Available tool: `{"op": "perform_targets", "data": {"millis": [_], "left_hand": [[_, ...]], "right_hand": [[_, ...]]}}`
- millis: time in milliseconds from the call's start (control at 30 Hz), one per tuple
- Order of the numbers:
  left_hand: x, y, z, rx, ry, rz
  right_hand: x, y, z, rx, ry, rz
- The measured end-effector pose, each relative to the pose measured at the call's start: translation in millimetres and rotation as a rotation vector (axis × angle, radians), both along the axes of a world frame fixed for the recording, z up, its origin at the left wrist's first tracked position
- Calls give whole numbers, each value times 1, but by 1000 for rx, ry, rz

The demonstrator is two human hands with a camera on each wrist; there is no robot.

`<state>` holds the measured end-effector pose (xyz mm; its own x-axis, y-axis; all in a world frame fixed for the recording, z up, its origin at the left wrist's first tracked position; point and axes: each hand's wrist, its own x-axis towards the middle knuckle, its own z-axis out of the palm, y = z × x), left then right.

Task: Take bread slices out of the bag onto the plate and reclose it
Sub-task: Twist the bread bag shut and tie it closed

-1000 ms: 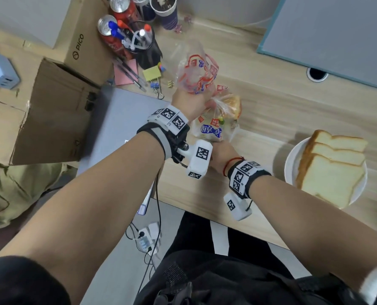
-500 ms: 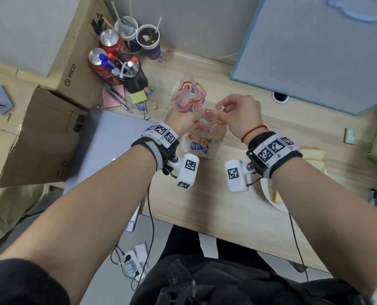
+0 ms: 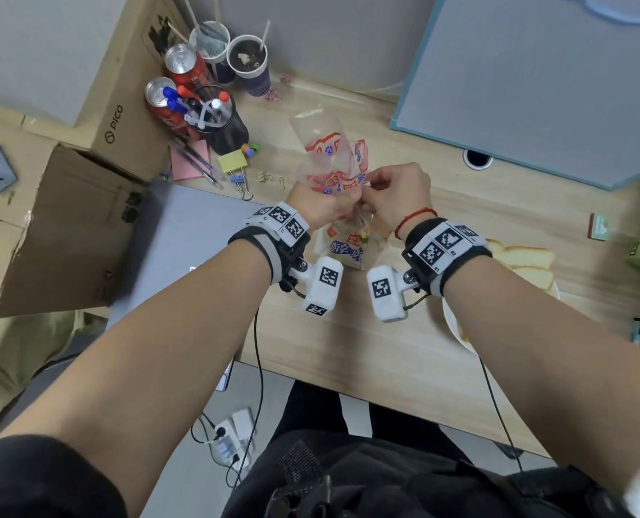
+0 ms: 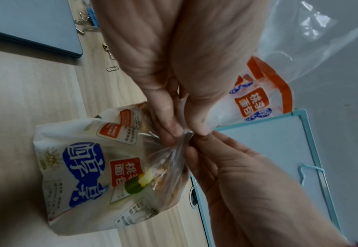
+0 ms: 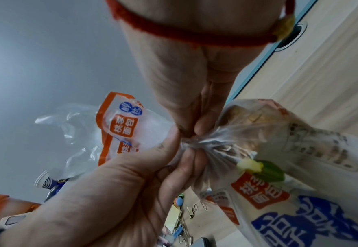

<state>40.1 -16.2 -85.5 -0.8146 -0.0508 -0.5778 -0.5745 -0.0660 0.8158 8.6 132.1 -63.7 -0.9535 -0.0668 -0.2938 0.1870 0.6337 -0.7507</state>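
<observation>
Bread bag [image 3: 342,246] stood on the wooden desk [image 3: 348,342] between my two wrists, its filled body toward the near edge and its long axis running away from me, up through a gathered neck [image 4: 185,135] to the loose, empty top [image 3: 331,151] that flared out on the far side. Both hands met at that neck. My left hand [image 3: 312,203] had its fingers curled tight around the twisted plastic from the left, and my right hand [image 3: 395,194] pinched the same twist from the right, thumb and fingertips pressed together on it, so the two grips touched each other with the neck clamped between them. I could not tell from any view whether a tie or clip was in the right fingers. The loaf hung below the grips and the slack above them, so I judged any further twisting would have to turn about that up-and-away axis, with neither hand nearer than the other. Bread slices [image 3: 524,261] lay on the white plate [image 3: 456,330] to the right, partly hidden by my right forearm, which told me the unloading part looked done and only the closing remained.
</observation>
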Motion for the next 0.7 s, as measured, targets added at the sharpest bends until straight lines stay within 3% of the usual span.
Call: {"op": "perform_targets", "data": {"millis": [267,500,700], "left_hand": [[-3,1,-5,-13,68,46],[-1,-2,-4,31,87,-33],[0,-2,-14,-58,40,-4]], "right_hand": [[0,5,-2,10,-101,177],[0,9,-4,-221,-169,61],[-2,12,1,-198,-187,231]]}}
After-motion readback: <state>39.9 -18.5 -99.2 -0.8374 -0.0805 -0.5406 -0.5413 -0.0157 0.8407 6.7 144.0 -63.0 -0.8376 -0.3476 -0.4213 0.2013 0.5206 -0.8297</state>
